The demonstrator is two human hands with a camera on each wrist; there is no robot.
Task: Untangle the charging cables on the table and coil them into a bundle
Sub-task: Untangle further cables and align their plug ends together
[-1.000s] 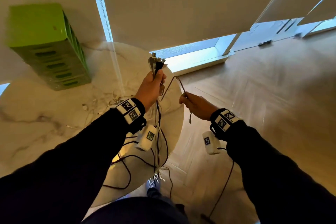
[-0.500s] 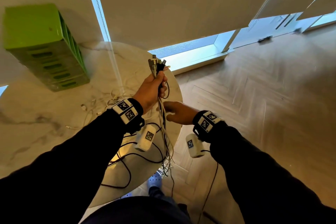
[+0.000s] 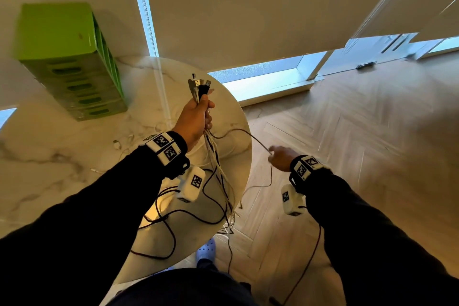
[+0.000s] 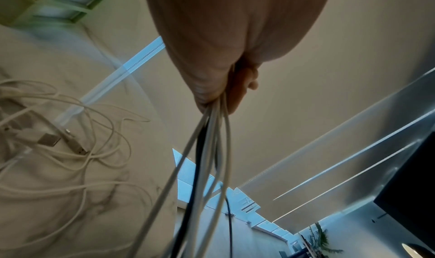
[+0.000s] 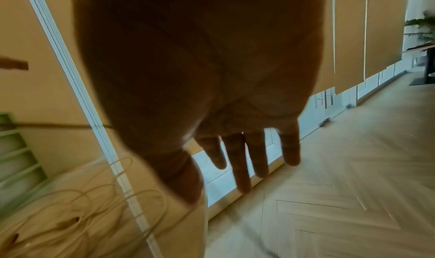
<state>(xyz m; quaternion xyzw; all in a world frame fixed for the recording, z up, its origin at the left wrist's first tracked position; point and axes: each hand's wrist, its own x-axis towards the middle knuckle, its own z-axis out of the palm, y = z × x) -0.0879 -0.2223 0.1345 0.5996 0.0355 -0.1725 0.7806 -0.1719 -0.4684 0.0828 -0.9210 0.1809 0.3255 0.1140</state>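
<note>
My left hand (image 3: 197,117) is raised over the round marble table (image 3: 49,169) and grips a bundle of charging cables (image 3: 218,171). Their USB plugs (image 3: 200,84) stick up above the fist. The white and dark strands (image 4: 207,150) hang from the fist past the table edge toward the floor. One thin cable (image 3: 238,130) arcs from the bundle out to my right hand (image 3: 279,158), lies across its thumb side, then drops. In the right wrist view, the right hand's fingers (image 5: 242,159) are straight and spread, pinching nothing. More loose white cables (image 4: 70,150) lie tangled on the table.
A green slotted box (image 3: 67,57) stands at the table's back left. Dark wires from the wrist cameras (image 3: 173,221) loop over the near table edge. To the right is wooden floor (image 3: 360,156), with blinds and a low window behind. A shoe (image 3: 206,248) shows below the table edge.
My right hand went in under the left fist, then swung out right and lower, drawing one thin cable sideways from the bundle. The left hand kept its grip, barely moving.
</note>
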